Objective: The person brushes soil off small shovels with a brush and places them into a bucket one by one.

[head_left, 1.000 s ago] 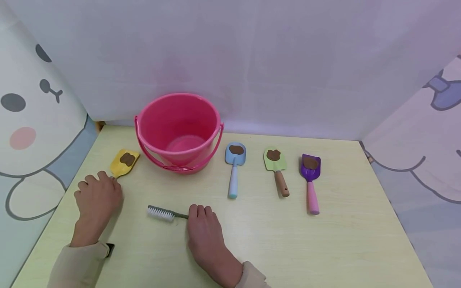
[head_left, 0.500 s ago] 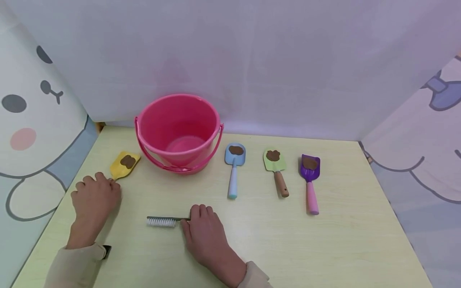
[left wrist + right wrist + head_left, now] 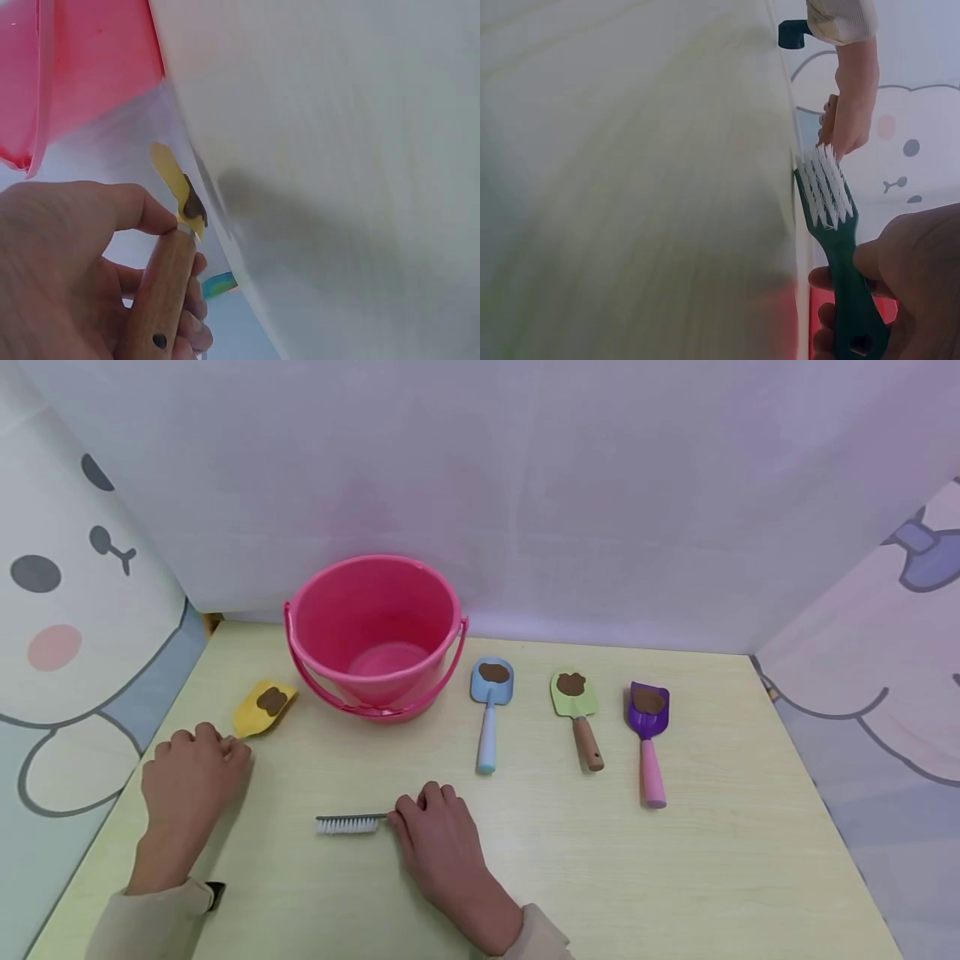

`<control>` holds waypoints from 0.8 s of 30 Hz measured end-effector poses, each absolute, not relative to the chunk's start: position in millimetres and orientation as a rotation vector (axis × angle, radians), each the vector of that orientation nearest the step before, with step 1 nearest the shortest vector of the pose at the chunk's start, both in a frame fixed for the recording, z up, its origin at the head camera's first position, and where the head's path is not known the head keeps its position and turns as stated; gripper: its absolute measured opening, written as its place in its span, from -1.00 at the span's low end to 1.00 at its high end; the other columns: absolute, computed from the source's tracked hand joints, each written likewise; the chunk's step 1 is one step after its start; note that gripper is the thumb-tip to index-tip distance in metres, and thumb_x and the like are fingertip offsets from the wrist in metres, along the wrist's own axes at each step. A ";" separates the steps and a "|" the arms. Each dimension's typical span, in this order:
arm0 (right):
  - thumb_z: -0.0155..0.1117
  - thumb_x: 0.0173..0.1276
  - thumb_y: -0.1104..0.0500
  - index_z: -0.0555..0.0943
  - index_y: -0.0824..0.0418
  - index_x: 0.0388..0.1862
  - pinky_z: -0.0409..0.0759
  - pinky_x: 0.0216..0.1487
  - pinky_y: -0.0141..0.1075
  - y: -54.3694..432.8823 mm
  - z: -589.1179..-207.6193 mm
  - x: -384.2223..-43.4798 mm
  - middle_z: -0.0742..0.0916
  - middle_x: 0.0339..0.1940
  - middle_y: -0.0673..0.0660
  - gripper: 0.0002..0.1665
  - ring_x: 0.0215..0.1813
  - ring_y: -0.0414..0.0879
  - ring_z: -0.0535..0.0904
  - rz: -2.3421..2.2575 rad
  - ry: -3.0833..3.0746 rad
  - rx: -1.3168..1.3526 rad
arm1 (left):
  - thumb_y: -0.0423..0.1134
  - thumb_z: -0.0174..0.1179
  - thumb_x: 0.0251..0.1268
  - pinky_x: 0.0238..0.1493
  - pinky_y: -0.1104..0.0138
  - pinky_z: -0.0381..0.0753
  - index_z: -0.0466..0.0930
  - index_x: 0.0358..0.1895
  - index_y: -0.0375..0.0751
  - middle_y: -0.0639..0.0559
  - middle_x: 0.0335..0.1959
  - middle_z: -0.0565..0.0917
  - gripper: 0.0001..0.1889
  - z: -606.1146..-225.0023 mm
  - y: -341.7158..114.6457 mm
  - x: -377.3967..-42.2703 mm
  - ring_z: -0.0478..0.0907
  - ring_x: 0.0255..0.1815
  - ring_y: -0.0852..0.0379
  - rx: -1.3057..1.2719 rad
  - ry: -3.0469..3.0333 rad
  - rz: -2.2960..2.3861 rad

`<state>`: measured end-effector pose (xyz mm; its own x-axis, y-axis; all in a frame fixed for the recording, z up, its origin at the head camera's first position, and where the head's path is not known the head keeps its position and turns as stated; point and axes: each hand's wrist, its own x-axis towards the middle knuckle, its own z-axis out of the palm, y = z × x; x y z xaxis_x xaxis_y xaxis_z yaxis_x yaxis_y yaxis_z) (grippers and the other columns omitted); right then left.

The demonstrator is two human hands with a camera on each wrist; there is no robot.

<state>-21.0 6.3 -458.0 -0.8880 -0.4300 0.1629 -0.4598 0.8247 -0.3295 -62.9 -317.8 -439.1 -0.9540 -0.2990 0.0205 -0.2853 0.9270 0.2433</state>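
The pink bucket point(image 3: 372, 618) stood upright toward the back left of the pale wood-grained table point(image 3: 637, 877), its smooth bottom visible inside and its hoop handle point(image 3: 375, 712) lying across the front. Right of it, in a row, lay a pale blue scoop point(image 3: 487, 735), a light green trowel point(image 3: 576, 707) with a wooden handle and a purple scoop point(image 3: 648, 727) with a pink handle, each bearing a flat, rounded brown patch. A similar lobed patch sat on the yellow trowel point(image 3: 251, 710), tilted near the bucket's left front; whether its blade touched the table could not be told. The left hand point(image 3: 193, 777), back upward, had thumb and fingers wrapped round that trowel's wooden grip point(image 3: 166, 289), pierced near its end. The right hand point(image 3: 442, 847), also back upward, pinched the dark green grip point(image 3: 847, 292) of a brush point(image 3: 347, 825) with rows of white bristles, in front of the bucket and well apart from the yellow trowel.
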 end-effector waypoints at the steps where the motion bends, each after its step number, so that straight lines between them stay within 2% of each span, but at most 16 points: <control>1: 0.19 0.60 -0.12 0.64 -0.12 -0.17 0.28 -0.27 -0.46 6.9 -457.9 -21.0 0.54 -0.33 -0.08 -0.82 -0.30 -0.22 0.31 0.556 -2.928 0.716 | -0.13 -0.01 0.44 -0.48 -0.05 0.38 0.44 -0.17 -0.53 -0.49 -0.29 0.51 -0.61 -438.9 -317.3 -62.0 0.44 -0.37 -0.38 0.440 -3.014 -0.367; 6: 0.22 0.58 -0.12 0.61 -0.11 -0.15 0.34 -0.19 -0.40 10.0 -456.6 -21.2 0.57 -0.25 -0.07 -0.84 -0.23 -0.19 0.36 0.522 -2.950 0.733 | -0.15 0.12 0.41 -0.56 -0.04 0.39 0.50 -0.16 -0.52 -0.51 -0.27 0.54 -0.63 -439.1 -313.5 -57.6 0.47 -0.39 -0.39 0.315 -2.922 -0.339; 11: 0.26 0.56 -0.09 0.60 -0.09 -0.20 0.36 -0.18 -0.39 12.8 -457.1 -21.0 0.59 -0.23 -0.07 -0.85 -0.21 -0.17 0.40 0.473 -2.915 0.766 | -0.13 0.17 0.37 -0.46 -0.09 0.38 0.52 -0.16 -0.45 -0.47 -0.26 0.57 -0.66 -440.0 -308.2 -54.2 0.48 -0.33 -0.41 0.244 -2.842 -0.297; 17: 0.26 0.56 -0.09 0.59 -0.08 -0.21 0.40 -0.14 -0.37 16.7 -459.2 -21.2 0.57 -0.25 -0.07 -0.83 -0.19 -0.17 0.42 0.432 -2.875 0.809 | -0.14 0.18 0.26 -0.46 -0.16 0.37 0.55 -0.26 -0.41 -0.42 -0.34 0.59 -0.69 -440.3 -301.6 -50.0 0.48 -0.41 -0.40 0.111 -2.692 -0.235; 24: 0.29 0.53 -0.09 0.59 -0.03 -0.21 0.40 -0.13 -0.37 23.2 -460.0 -22.2 0.58 -0.23 -0.05 -0.81 -0.18 -0.16 0.42 0.412 -2.864 0.864 | -0.11 0.22 0.25 -0.32 -0.22 0.39 0.56 -0.23 -0.37 -0.41 -0.25 0.60 -0.69 -433.1 -290.2 -44.4 0.49 -0.30 -0.39 0.079 -2.738 -0.234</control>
